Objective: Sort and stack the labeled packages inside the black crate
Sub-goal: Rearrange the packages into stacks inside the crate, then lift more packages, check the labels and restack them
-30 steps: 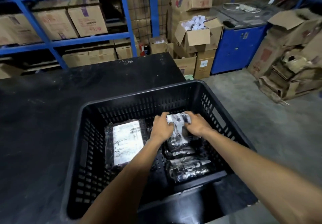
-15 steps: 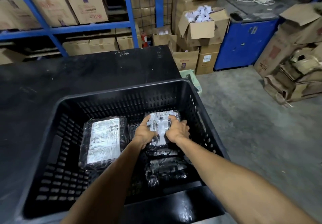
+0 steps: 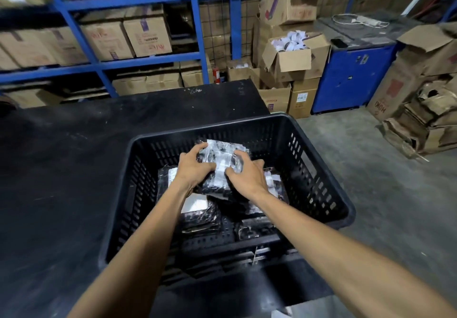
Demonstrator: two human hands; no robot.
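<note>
A black slatted crate (image 3: 319, 169) stands at the right end of a black table (image 3: 61, 169). Inside it, my left hand (image 3: 194, 168) and my right hand (image 3: 247, 175) grip the two sides of a black-wrapped package with a white label (image 3: 221, 158), held tilted above the others. Under my left forearm lies a larger package with a white label (image 3: 195, 205). More black-wrapped packages (image 3: 254, 228) lie on the crate floor to the right and near the front wall, partly hidden by my arms.
Blue shelving (image 3: 148, 62) with cardboard boxes stands behind the table. Stacked open boxes (image 3: 294, 58) and a blue cabinet (image 3: 351, 75) stand at the back right. Flattened cartons (image 3: 425, 120) are piled on the concrete floor at the right.
Both hands have lifted the labeled package up and toward the crate's back wall. My view has shifted, so the crate sits further right in the frame.
</note>
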